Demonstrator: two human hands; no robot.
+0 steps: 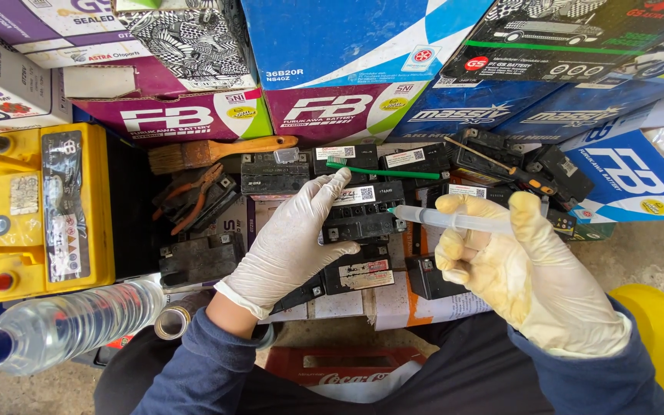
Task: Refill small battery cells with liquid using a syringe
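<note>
My left hand [295, 234], in a white glove, rests flat on a small black battery [363, 219] and steadies it. My right hand [516, 265], also gloved, holds a clear plastic syringe [443, 219] level, its tip pointing left at the top of that battery. Several other small black batteries [274, 173] lie around it on cardboard. A green toothbrush [382, 169] lies across the batteries just beyond my left fingertips.
A yellow car battery [44, 207] stands at the left. A clear water bottle [63, 323] with a blue cap lies at the lower left. A wooden paintbrush [217, 151], orange pliers [190, 196] and a screwdriver [509, 173] lie among stacked battery boxes [347, 69]. A yellow round object [659, 323] sits at the right.
</note>
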